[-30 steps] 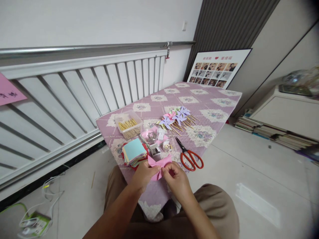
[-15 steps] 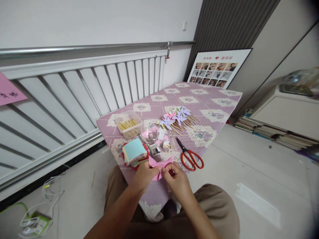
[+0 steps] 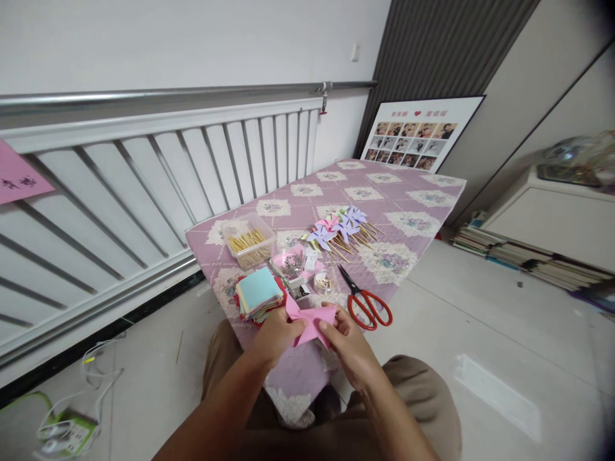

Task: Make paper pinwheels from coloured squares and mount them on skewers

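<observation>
A pink paper pinwheel (image 3: pixel 312 324) is held between both hands above the table's near corner. My left hand (image 3: pixel 277 334) pinches its left side, thumb on top. On its right side, my right hand (image 3: pixel 346 339) grips a blade between thumb and fingers. Just beyond the left hand lies a stack of coloured paper squares (image 3: pixel 259 291), light blue on top. Red-handled scissors (image 3: pixel 368 304) lie right of the right hand, blades pointing away. Small containers stand beyond the pinwheel: a round tub (image 3: pixel 324 282) with small pale pieces and a clear dish (image 3: pixel 292 264) of small metal bits.
A clear plastic box (image 3: pixel 248 241) of thin wooden sticks stands at the table's left. Finished pinwheels on sticks (image 3: pixel 343 229) lie mid-table on the floral tablecloth (image 3: pixel 295 378). A white radiator (image 3: pixel 173 163) runs along the left wall. A power strip (image 3: pixel 72 434) with cables lies on the floor.
My right hand has moved slightly right, from the pinwheel's centre to its right blade. The pink paper now looks more spread out. My left hand keeps its hold on the left side.
</observation>
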The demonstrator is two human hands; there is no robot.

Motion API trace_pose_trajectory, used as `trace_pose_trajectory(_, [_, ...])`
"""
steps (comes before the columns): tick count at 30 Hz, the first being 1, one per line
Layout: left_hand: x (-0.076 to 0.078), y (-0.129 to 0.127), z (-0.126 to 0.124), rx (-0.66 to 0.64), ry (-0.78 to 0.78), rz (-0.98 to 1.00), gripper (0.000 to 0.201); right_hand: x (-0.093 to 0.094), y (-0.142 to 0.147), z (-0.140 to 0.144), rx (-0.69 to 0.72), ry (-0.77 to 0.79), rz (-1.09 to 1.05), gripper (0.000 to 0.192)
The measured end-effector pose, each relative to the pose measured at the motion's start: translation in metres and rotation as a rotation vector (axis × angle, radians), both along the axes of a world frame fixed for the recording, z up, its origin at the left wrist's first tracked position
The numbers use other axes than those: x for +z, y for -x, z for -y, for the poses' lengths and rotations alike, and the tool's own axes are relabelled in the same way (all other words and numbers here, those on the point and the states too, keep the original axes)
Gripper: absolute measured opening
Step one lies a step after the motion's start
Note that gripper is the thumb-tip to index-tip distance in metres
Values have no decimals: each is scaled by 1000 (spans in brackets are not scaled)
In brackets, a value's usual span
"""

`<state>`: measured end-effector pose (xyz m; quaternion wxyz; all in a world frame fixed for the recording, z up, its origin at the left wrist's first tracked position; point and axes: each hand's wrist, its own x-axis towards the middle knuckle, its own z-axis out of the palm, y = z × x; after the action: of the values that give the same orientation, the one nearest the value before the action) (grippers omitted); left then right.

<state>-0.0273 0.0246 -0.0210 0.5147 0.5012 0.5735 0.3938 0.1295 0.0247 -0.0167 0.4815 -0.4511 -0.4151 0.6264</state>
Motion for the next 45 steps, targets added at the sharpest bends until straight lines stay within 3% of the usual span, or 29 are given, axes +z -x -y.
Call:
trace_pose_trajectory(6, [2, 4, -2, -69, -6, -115, 12, 1, 3, 2, 126, 97, 22, 32])
trace_pose_trajectory(12, [21, 6, -3, -128, -17, -230, 16, 1, 3, -1, 154, 76, 45, 29])
trace_pose_trajectory(19, [30, 5, -6, -152, -3, -292, 18, -4, 7, 0, 82, 45, 100, 22])
trace_pose_trajectory(22, [29, 6, -10, -152, 31, -177, 12, -9, 11, 1, -39, 81, 127, 22])
trace_pose_trajectory(26, [20, 5, -9, -10, 29, 189, 23, -11, 16, 0, -221, 105, 25, 24])
trace_pose_trajectory(29, [8, 0, 0, 108, 64, 352, 34, -13, 19, -3, -314, 124, -119, 24])
trace_pose_trajectory(34, [-6, -25, 12, 128, 31, 463, 35, -19, 28, -5, -381, 154, -292, 25])
trace_pose_trajectory(39, [-11, -45, 9, 292, 16, 544, 31, -22, 40, -1, -382, 154, -378, 28])
trace_pose_trajectory(45, [-15, -47, 5, 400, 57, 452, 23, -20, 46, 3, -405, 157, -423, 27])
